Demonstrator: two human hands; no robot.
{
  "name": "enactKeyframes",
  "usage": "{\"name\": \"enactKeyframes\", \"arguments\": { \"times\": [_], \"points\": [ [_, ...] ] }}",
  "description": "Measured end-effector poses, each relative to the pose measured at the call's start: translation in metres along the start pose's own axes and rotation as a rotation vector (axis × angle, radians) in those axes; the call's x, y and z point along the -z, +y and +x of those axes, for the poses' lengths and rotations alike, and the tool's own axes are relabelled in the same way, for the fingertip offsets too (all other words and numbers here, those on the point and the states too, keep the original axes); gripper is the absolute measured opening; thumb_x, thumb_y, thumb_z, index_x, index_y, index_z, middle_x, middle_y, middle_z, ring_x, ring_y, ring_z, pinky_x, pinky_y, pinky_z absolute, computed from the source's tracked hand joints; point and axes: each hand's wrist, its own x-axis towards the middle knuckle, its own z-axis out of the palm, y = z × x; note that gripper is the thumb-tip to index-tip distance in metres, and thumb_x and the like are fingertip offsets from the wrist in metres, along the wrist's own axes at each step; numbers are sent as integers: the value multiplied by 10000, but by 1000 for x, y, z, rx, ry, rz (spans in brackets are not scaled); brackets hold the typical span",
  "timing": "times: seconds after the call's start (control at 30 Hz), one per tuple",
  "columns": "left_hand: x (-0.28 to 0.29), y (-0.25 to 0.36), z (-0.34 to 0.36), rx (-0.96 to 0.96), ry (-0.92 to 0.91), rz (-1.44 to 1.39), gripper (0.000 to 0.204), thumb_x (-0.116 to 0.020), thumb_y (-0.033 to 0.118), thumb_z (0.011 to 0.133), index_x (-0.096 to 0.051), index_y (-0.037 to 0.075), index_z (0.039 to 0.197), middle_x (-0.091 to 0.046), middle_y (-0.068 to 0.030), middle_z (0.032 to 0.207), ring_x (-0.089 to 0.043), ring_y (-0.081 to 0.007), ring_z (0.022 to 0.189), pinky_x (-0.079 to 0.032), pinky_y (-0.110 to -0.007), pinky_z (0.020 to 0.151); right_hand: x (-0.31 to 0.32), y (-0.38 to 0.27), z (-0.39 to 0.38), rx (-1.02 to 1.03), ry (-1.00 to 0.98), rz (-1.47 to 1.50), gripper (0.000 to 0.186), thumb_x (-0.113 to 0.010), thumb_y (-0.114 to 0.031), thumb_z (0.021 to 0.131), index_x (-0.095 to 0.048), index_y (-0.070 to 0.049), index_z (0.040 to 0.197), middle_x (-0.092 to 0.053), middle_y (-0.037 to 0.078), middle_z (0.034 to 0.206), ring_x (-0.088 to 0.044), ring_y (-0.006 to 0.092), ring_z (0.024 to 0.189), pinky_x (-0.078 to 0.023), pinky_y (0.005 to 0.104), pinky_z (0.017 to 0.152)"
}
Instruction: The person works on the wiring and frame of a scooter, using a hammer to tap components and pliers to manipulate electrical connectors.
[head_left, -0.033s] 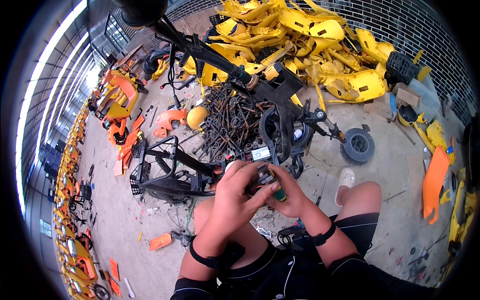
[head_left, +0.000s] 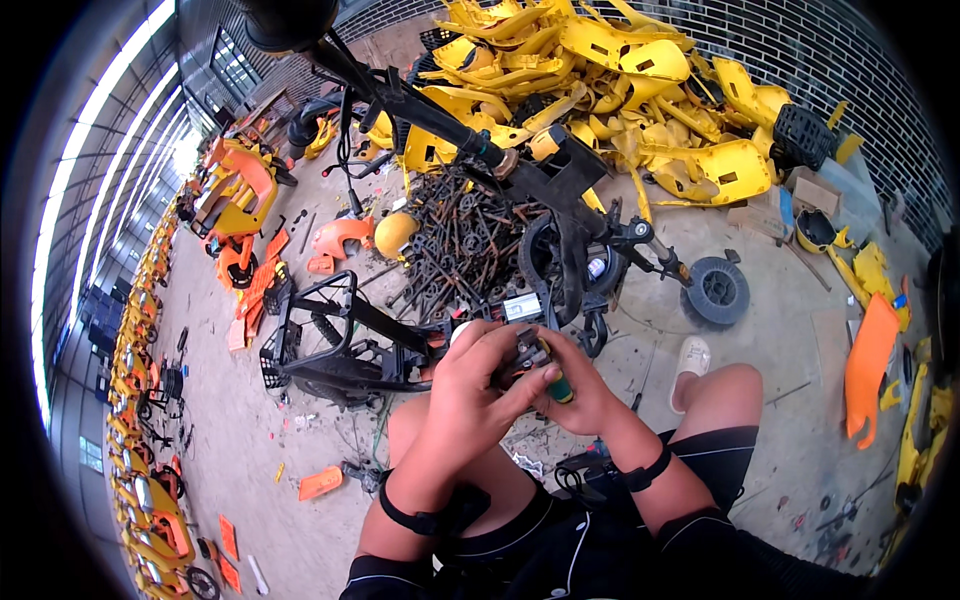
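Observation:
My left hand (head_left: 468,390) is closed around a small dark part (head_left: 527,352), its thumb stretched toward my right hand. Close against it, my right hand (head_left: 585,395) curls round a tool with a green and yellow handle (head_left: 561,388), which looks like a screwdriver. The tool's tip is hidden among the fingers, and I cannot tell whether it touches the part. Both hands are held over the black frame of a stripped scooter (head_left: 385,330), which lies in front of my knees.
A heap of dark rusty metal parts (head_left: 460,235) lies beyond the frame, with yellow plastic panels (head_left: 640,110) piled behind it. To the right are a loose wheel (head_left: 717,290) and an orange panel (head_left: 872,365). Scooters (head_left: 150,480) line the left side.

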Motion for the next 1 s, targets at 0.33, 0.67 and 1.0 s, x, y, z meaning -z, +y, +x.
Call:
{"name": "enactKeyframes", "arguments": {
  "times": [0.33,0.67,1.0],
  "points": [
    [-1,-8,-1,78,-94,-184,428,-779,16,885,-625,-40,1281,-599,-12,958,-570,-82,882,-485,-234,817,8,-16,-5,-160,1,-52,455,-726,-127,867,-519,-53,1265,-680,181,1074,-694,366,994,-539,417,851],
    [0,-12,-5,171,-55,-231,190,-766,36,903,-667,-6,1059,-668,-32,944,-609,-95,825,-496,-256,777,13,-8,-6,-174,90,51,294,-673,-37,839,-572,-36,1115,-672,117,851,-691,268,786,-531,345,727],
    [1,-11,-4,55,27,-190,159,-765,21,886,-696,0,1028,-680,-72,908,-605,-130,750,-493,-266,684,8,3,-11,-141,155,11,290,-715,-46,810,-592,-19,1071,-678,137,802,-723,265,725,-540,332,679]
  ]
}}
